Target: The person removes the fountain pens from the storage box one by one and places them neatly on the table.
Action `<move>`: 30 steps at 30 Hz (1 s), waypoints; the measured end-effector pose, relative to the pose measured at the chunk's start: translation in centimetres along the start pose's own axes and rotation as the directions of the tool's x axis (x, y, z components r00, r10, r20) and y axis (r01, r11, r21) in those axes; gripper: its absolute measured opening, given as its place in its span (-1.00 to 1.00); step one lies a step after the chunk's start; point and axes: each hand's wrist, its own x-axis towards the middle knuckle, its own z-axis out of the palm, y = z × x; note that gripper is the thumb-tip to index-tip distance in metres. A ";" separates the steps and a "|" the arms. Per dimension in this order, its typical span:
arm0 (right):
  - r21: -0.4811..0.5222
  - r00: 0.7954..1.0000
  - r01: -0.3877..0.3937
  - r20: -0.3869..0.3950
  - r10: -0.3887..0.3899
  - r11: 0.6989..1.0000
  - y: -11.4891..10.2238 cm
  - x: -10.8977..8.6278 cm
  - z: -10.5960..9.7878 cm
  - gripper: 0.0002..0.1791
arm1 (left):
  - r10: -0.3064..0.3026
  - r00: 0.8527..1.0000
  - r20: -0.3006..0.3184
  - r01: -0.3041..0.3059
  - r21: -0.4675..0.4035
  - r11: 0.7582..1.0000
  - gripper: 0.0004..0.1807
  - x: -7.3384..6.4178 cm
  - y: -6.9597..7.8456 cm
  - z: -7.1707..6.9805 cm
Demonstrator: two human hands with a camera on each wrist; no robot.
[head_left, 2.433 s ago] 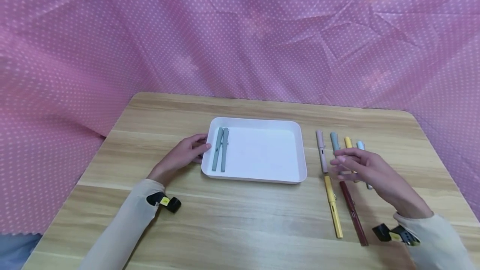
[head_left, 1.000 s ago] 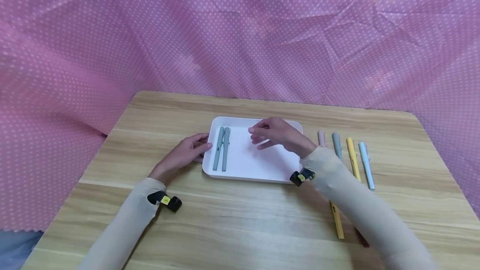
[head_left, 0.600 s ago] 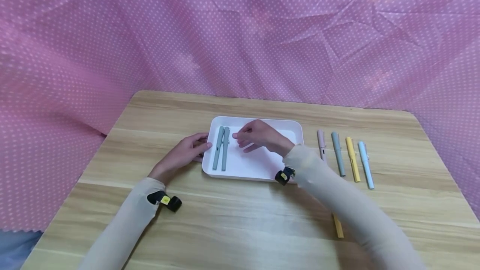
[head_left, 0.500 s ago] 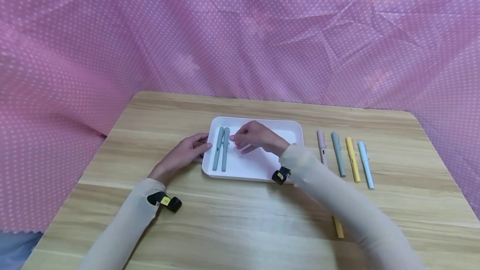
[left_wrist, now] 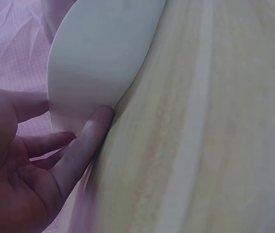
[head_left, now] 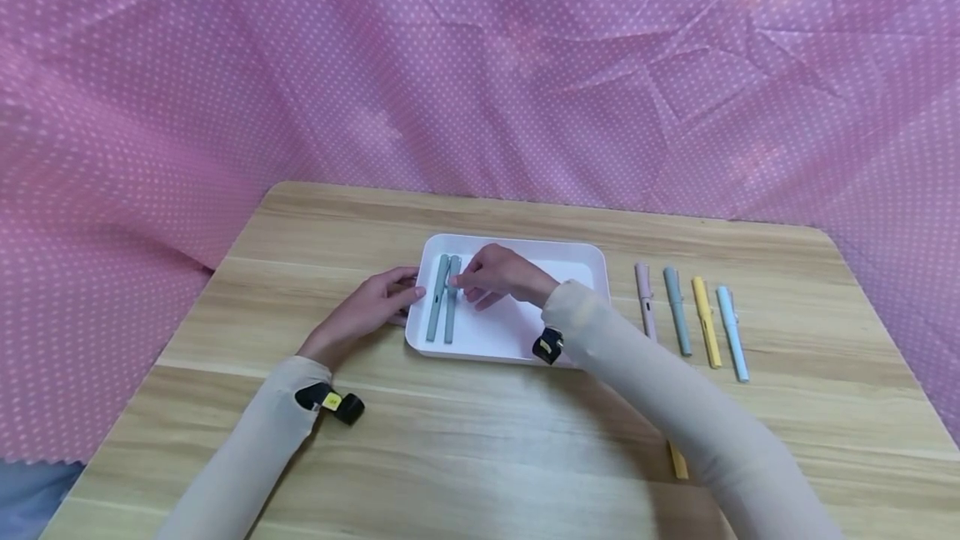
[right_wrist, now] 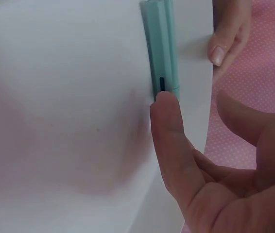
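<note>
In the head view a white tray (head_left: 487,338) lies on the wooden table. Two grey-green pens, a left one (head_left: 434,311) and a right one (head_left: 449,323), lie side by side along its left end. My left hand (head_left: 367,307) holds the tray's left wall, thumb at the rim and fingers against the outer side in the left wrist view. My right hand (head_left: 501,273) is over the tray, fingertips at the right pen's upper part. In the right wrist view a fingertip overlaps the pens (right_wrist: 162,43), with the thumb apart; contact is unclear.
Right of the tray lie a mauve pen (head_left: 645,298), a grey-blue pen (head_left: 677,311), a yellow pen (head_left: 706,322) and a light blue pen (head_left: 732,332). Another yellow pen (head_left: 678,462) shows only its end below the right sleeve. A pink dotted cloth (head_left: 480,90) hangs behind the table.
My right hand has moved left from above the loose pens, across the tray, to the grey-green pens. The right sleeve now covers the dark red pen. My left hand stays at the tray.
</note>
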 end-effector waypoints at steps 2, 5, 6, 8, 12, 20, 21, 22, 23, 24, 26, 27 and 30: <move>-0.017 1.000 -0.009 -0.005 0.009 1.000 0.1 0.2 0.1 -0.66 | 0.007 1.000 0.004 -0.007 0.002 1.000 -0.34 0.1 -0.1 0.0; -0.047 1.000 -0.018 -0.007 0.018 0.999 0.1 0.6 0.3 -0.66 | 0.012 1.000 0.007 -0.012 0.001 1.000 -0.34 0.1 -0.2 0.0; -0.055 1.000 -0.018 -0.006 0.017 0.998 0.1 0.7 0.3 -0.66 | 0.013 1.000 0.007 -0.013 0.001 1.000 -0.34 0.1 -0.2 0.0; -0.069 1.000 -0.018 -0.006 0.018 0.997 0.0 0.9 0.5 -0.67 | 0.013 1.000 0.004 -0.013 0.004 1.000 -0.34 0.1 -0.2 0.0; -0.111 1.000 -0.027 -0.013 0.026 0.993 -0.5 1.1 0.8 -0.66 | 0.009 1.000 -0.002 -0.009 0.006 1.000 -0.35 0.0 -0.2 0.0; -0.205 0.997 -0.075 -0.045 0.067 0.976 -0.7 2.2 1.1 -0.68 | 0.015 1.000 -0.004 -0.014 0.004 1.000 -0.35 0.0 0.0 0.0; -0.201 0.996 -0.083 -0.050 0.074 0.976 -0.7 2.3 1.1 -0.68 | 0.017 1.000 -0.003 -0.017 0.007 1.000 -0.35 0.0 0.0 0.0; -0.197 0.995 -0.087 -0.054 0.078 0.977 -0.7 2.4 1.2 -0.69 | 0.019 1.000 -0.004 -0.019 0.007 1.000 -0.36 0.0 0.0 0.0; -0.194 0.995 -0.089 -0.059 0.079 0.977 -0.6 2.4 1.2 -0.69 | 0.021 1.000 -0.003 -0.021 0.010 1.000 -0.36 0.1 0.0 0.0; -0.194 0.995 -0.091 -0.063 0.080 0.977 -0.6 2.5 1.3 -0.69 | 0.024 1.000 -0.003 -0.024 0.010 1.000 -0.36 0.1 -0.1 0.0; -0.193 0.994 -0.092 -0.070 0.080 0.977 -0.5 2.5 1.4 -0.69 | 0.024 1.000 -0.003 -0.024 0.010 1.000 -0.35 0.1 -0.1 0.0; -0.193 0.994 -0.092 -0.072 0.080 0.977 -0.5 2.5 1.5 -0.68 | 0.023 1.000 -0.004 -0.023 0.010 1.000 -0.35 0.1 -0.2 0.0; -0.201 0.994 -0.090 -0.077 0.076 0.976 -0.5 2.4 1.6 -0.67 | 0.019 1.000 -0.004 -0.019 0.007 1.000 -0.34 0.1 -0.2 0.0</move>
